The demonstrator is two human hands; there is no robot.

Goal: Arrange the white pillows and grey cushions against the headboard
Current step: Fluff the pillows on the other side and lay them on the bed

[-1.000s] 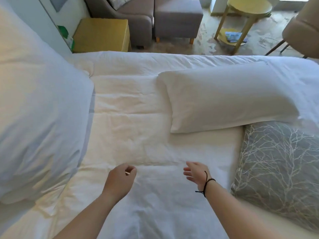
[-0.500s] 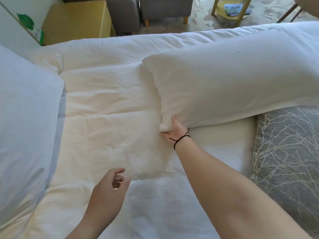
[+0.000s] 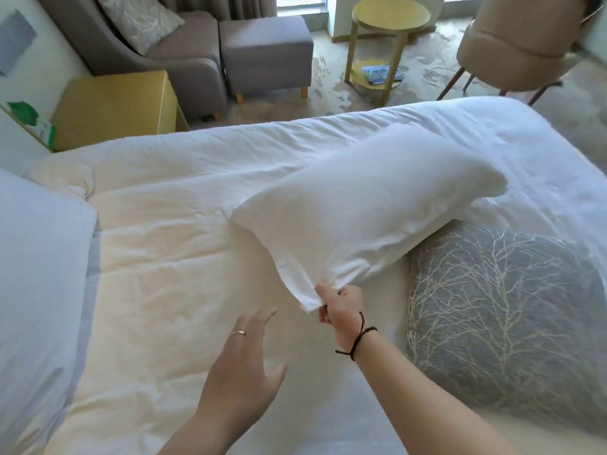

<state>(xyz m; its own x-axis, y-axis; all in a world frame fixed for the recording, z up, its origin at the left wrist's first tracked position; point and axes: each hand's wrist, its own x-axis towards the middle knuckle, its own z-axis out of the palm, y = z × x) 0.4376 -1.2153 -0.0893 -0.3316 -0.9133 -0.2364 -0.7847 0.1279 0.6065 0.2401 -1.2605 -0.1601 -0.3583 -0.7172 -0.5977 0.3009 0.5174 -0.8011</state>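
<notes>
A long white pillow [image 3: 371, 205] lies across the middle of the white bed [image 3: 164, 257], its near corner lifted. My right hand [image 3: 341, 307] grips that corner, a black cord around its wrist. Just left of it, my left hand [image 3: 244, 366] hovers over the duvet, fingers spread and holding nothing, a ring on one finger. A grey cushion [image 3: 505, 316] with a pale branch pattern lies on the bed to the right, partly under the pillow's edge. Another white pillow [image 3: 36, 297] fills the left edge of the view.
Beyond the bed stand a yellow bedside cabinet [image 3: 115, 106], a grey armchair [image 3: 157, 50] with a patterned cushion, a grey footstool [image 3: 266, 47], a round yellow side table [image 3: 387, 24] and a beige chair [image 3: 522, 37].
My right hand reached to the pillow's near corner, took hold of it and has pulled it toward me, lifting that end. My left hand has opened and moved forward beside it.
</notes>
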